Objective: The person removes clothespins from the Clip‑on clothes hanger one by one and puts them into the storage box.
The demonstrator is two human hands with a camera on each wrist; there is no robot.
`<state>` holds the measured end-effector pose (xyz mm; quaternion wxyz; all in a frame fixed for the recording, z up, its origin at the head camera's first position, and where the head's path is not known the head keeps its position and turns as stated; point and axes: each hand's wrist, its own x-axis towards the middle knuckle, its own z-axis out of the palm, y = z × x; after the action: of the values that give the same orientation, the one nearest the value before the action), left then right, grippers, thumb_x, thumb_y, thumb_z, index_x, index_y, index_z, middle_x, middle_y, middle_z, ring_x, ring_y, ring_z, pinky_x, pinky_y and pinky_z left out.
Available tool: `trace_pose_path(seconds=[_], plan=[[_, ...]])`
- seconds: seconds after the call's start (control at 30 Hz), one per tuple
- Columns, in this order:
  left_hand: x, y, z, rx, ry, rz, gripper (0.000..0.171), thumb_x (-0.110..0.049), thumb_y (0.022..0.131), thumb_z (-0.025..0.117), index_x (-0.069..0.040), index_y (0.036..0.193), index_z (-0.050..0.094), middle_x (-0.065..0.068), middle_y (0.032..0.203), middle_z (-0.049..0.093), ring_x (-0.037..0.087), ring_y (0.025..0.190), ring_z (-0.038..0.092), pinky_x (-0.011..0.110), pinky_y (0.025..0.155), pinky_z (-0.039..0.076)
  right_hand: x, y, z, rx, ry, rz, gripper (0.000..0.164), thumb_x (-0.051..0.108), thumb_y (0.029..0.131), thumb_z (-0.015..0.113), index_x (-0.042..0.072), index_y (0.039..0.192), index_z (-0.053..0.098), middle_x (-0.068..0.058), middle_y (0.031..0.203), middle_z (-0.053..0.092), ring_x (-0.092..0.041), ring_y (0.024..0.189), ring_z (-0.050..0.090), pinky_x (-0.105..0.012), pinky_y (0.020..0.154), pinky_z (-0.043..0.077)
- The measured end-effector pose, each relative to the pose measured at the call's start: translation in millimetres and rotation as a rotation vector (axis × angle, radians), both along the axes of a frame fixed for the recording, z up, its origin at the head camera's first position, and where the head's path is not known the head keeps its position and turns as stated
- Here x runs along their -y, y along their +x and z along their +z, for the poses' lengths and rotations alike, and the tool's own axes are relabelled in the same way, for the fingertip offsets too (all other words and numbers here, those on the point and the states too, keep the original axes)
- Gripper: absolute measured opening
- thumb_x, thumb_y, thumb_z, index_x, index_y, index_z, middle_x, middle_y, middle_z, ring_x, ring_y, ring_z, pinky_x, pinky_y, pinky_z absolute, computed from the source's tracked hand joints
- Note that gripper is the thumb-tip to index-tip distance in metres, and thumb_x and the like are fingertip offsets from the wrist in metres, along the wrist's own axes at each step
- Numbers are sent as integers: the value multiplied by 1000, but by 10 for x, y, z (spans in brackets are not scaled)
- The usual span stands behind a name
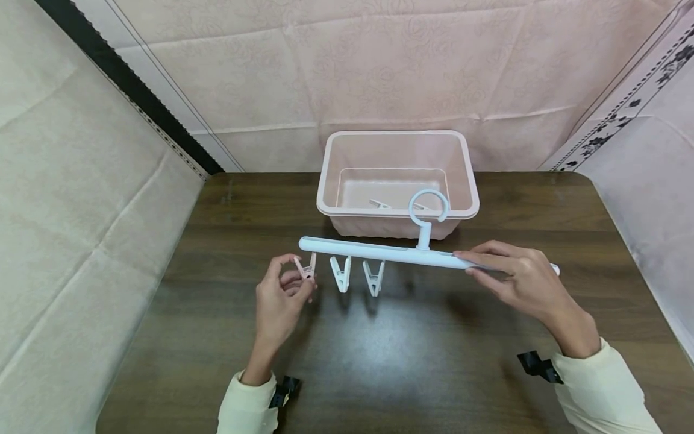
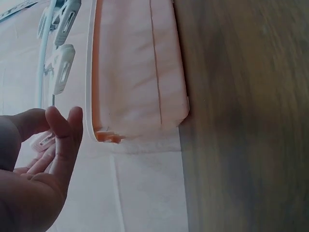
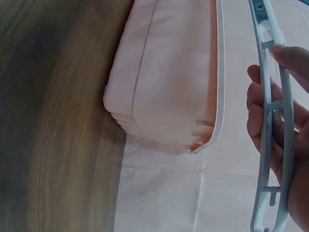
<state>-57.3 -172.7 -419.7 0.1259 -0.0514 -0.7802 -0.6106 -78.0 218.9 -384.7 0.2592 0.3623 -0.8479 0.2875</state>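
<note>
A light blue clip hanger with a round hook is held up level above the table. My right hand grips its bar near the right end, with fingers and thumb on either side, as the right wrist view also shows. At the bar's left end, my left hand pinches a pale pink clip between thumb and fingers. Two light blue clips, one nearer and one farther right, hang from the bar beside it. In the left wrist view the fingers partly hide the pink clip.
Behind the hanger, a pale pink plastic bin stands at the back of the dark wooden table. A small white clip lies inside it, and another piece is partly hidden by the hook. Patterned cloth hangs beyond the table's back edge.
</note>
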Motion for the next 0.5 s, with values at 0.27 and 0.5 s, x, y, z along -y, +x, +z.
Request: trace_pose_path(seconds=[0.27, 0.5], plan=[[-23, -2, -25, -161, -121, 59, 38, 20, 78, 70, 4, 110, 55, 17, 82, 72, 26, 59, 69, 25, 50, 53, -11, 17, 16, 30, 13, 3, 39, 46, 102, 54, 17, 109, 80, 2, 94, 72, 3, 58, 47, -16, 49, 34], [-52, -4, -77, -289, -267, 135, 35, 19, 78, 71, 6, 106, 54, 17, 82, 72, 20, 61, 69, 19, 54, 52, -23, 28, 31, 41, 52, -27, 41, 50, 102, 52, 20, 110, 80, -3, 100, 75, -13, 80, 71, -26, 61, 51]])
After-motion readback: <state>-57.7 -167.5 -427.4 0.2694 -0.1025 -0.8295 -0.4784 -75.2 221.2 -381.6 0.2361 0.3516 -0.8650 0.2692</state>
